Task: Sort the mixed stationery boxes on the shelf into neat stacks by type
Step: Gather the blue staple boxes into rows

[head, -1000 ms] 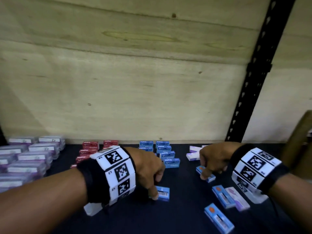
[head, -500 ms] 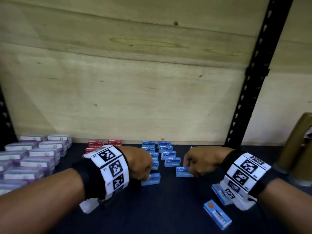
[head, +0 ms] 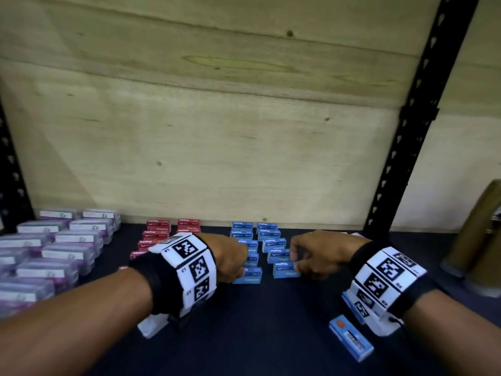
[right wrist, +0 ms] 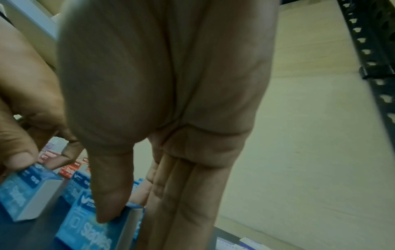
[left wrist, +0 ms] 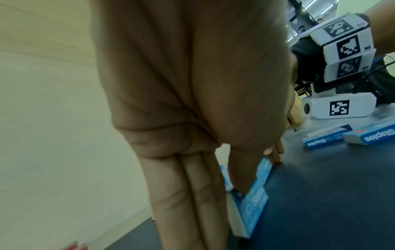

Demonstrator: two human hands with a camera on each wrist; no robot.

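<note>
Two columns of blue staples boxes [head: 267, 241] run from the back wall toward me on the dark shelf [head: 271, 335]. My left hand [head: 242, 272] pinches a blue box [head: 249, 278] [left wrist: 255, 201] at the front of the left column, thumb on its near face. At the front of the right column my right hand [head: 296, 265] pinches another blue box [head: 284, 270] [right wrist: 89, 233] between thumb and fingers. Both boxes stand on the shelf. Red staples boxes [head: 158, 234] are lined up to the left of the blue ones.
Stacks of clear purple-tinted boxes [head: 54, 253] fill the left side. A loose blue box [head: 351, 337] lies front right, and another [head: 351, 303] is partly hidden under my right wrist. A black upright [head: 401, 158] and a brown object [head: 479, 245] stand at the right.
Both hands picked up loose blue boxes from the front of the shelf and carried them back. The boxes now stand at the front ends of the two blue columns.
</note>
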